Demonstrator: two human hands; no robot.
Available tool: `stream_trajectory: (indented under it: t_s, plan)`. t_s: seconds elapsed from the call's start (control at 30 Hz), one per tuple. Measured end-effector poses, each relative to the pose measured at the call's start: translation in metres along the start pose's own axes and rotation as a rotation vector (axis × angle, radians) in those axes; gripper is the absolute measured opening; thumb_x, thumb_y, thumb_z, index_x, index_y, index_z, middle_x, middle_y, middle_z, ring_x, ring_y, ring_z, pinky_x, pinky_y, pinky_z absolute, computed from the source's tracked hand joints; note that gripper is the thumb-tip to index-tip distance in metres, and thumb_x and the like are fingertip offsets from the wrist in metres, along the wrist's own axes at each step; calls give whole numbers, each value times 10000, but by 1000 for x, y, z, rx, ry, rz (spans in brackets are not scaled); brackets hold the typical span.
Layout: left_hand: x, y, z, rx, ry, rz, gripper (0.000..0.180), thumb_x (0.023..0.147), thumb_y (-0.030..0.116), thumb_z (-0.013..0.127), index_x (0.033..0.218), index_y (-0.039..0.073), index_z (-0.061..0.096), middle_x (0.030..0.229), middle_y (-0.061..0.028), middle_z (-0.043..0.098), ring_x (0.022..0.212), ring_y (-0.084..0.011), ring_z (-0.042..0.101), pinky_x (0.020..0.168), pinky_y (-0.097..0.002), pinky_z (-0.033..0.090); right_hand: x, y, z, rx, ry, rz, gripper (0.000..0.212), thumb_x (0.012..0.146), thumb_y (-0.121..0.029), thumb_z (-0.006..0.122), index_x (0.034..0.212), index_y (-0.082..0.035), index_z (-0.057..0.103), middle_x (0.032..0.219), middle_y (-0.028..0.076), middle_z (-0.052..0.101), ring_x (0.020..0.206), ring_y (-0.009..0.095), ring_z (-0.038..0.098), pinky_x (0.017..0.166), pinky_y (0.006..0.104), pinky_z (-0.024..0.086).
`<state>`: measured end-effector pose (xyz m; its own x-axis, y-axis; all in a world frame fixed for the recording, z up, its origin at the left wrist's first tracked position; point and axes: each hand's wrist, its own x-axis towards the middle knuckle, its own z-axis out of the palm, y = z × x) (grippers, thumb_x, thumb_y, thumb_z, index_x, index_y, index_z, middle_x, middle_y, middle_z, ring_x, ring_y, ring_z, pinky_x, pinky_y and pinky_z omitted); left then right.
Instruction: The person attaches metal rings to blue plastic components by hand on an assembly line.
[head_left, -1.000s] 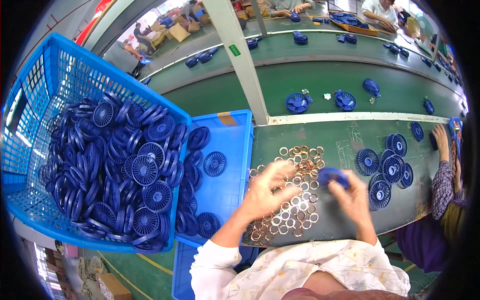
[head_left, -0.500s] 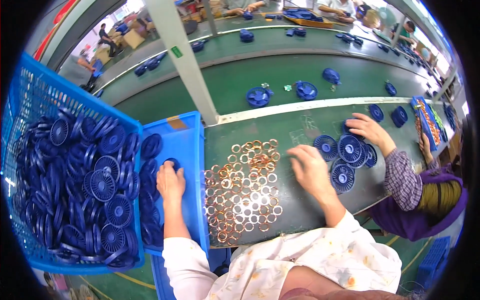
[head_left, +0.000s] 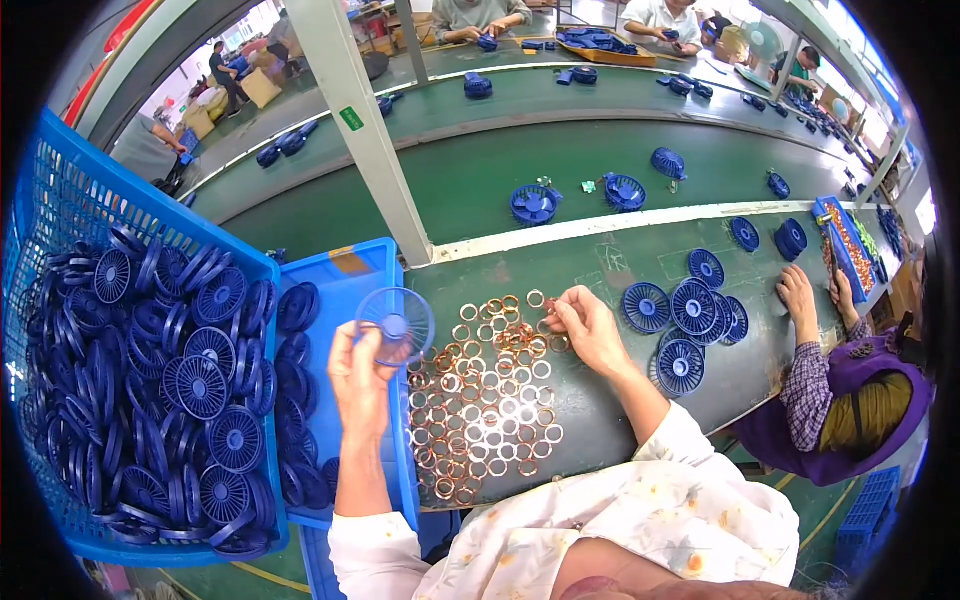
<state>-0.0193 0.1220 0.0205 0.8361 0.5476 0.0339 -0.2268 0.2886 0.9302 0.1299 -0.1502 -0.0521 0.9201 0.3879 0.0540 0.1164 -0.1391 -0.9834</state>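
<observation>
My left hand (head_left: 362,385) grips a round blue slotted fan cover (head_left: 396,328) by its edge, above the blue tray (head_left: 392,270). Part of the cover looks blurred. At the upper right edge of a spread of copper-coloured rings (head_left: 500,395), my right hand (head_left: 592,332) has its thumb and fingertips pinched on a copper ring, mostly hidden by the fingers. The rings lie flat on the green table, some overlapping. To the right of that hand, several blue fan covers (head_left: 682,364) rest in a loose cluster.
A big blue crate (head_left: 150,215) full of fan covers stands at the left. A pale post (head_left: 375,150) rises behind the tray. Beyond the white ledge, fan parts (head_left: 534,204) lie on a green belt. A co-worker's hand (head_left: 797,297) is at the right, near a box of small parts (head_left: 850,250).
My left hand has lifted a fan cover up from the tray. My right hand has moved left to the rings and pinched. The co-worker's hand has drawn back from the cover cluster.
</observation>
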Motion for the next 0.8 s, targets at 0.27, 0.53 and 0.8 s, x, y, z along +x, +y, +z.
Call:
stream_trajectory:
  t_s: [0.27,0.53,0.8]
  plan:
    - [-23,-30,40,55,-207,-240,86,1006,112,546,1068,53,540,1048,-98,665,896,-193,710,783,-348,633,-34,-45,21,494,-284,151,109,1011,-61,566,1109,-27,601,1072,89,701,912,125,687,814,265,585]
    - [-29,-39,46,32,-265,-348,210,1025,136,525,1196,19,556,1124,-118,658,955,-182,696,833,-352,617,-43,-65,37,256,-198,-32,171,969,-20,600,1130,8,650,1028,71,685,902,115,689,782,262,594]
    - [-30,-46,42,29,-260,-342,261,987,66,543,1241,11,551,1090,-88,683,937,-159,699,818,-293,594,-48,-86,50,-148,-158,-351,285,854,-36,732,1130,2,669,1044,135,668,904,207,690,771,310,587]
